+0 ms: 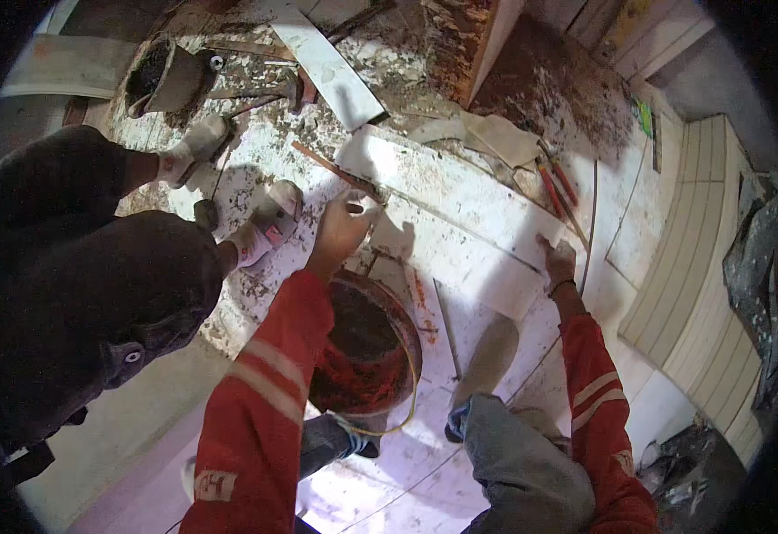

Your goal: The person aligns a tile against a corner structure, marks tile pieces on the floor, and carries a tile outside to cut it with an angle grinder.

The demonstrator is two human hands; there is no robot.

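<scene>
A long pale board [447, 205] with dirt on it lies slantwise before me. My left hand [344, 222] is at its left end, fingers curled; whether they grip its edge or something small I cannot make out. My right hand [556, 262] grips the board's right end. A thin brown strip [318, 158] lies beyond my left hand. A bucket [362, 351] with a reddish, dirty inside and a wire handle stands between my forearms. Red-handled tools [556, 191] rest above my right hand.
A co-worker's dark-trousered legs [113, 276] and socked feet [264, 222] are at left. A white board [322, 62], hammer [286, 89] and dirty container [162, 80] lie at the back among debris. Stacked cream slatted panels [673, 249] and dark plastic sheeting [753, 285] are at right.
</scene>
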